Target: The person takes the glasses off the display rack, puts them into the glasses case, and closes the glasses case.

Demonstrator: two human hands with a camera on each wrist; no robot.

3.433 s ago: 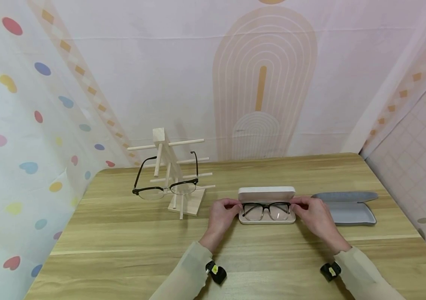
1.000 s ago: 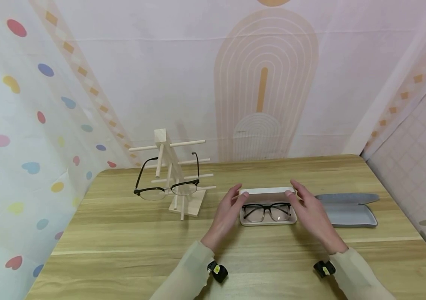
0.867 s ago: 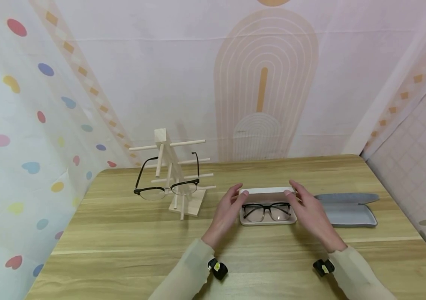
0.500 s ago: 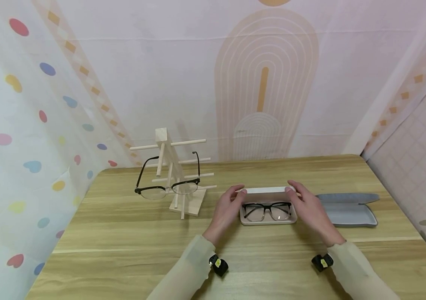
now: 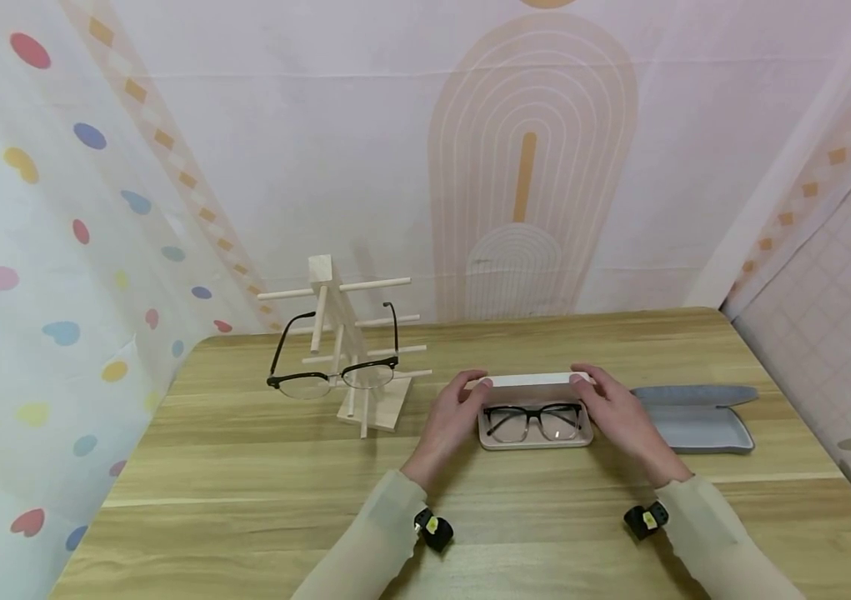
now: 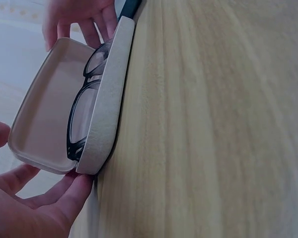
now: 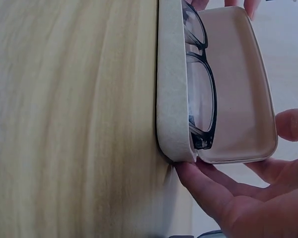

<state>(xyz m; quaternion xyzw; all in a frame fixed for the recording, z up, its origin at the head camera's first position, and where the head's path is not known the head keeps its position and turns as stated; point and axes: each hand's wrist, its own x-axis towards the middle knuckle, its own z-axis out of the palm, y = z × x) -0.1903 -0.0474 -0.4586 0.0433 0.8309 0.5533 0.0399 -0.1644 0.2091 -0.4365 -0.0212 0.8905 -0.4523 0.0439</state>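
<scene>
A white eyeglass case (image 5: 535, 446) with a pinkish lining stands on the table, its lid raised. Black-topped eyeglasses (image 5: 533, 412) lie inside with the temples folded. At the lid's left end my left hand (image 5: 448, 423) holds on, thumb at the rim and fingers behind. My right hand (image 5: 620, 419) does likewise at the right end. Up close in the left wrist view, fingertips also touch the end of the case (image 6: 111, 99) near the hinge. The right wrist view has the eyeglasses (image 7: 214, 94) within the case's lower half, and fingers at its near corner.
A grey eyeglass case (image 5: 703, 427) lies open just right of my right hand. To the left stands a wooden peg rack (image 5: 322, 271) carrying half-rim eyeglasses (image 5: 303, 377). A patterned curtain (image 5: 365, 167) hangs behind the wooden table (image 5: 275, 475).
Both hands have gone from the ends of the eyeglasses in the case up to the lid's two ends. Over the last second they have closed slightly inward on the lid, which looks still raised.
</scene>
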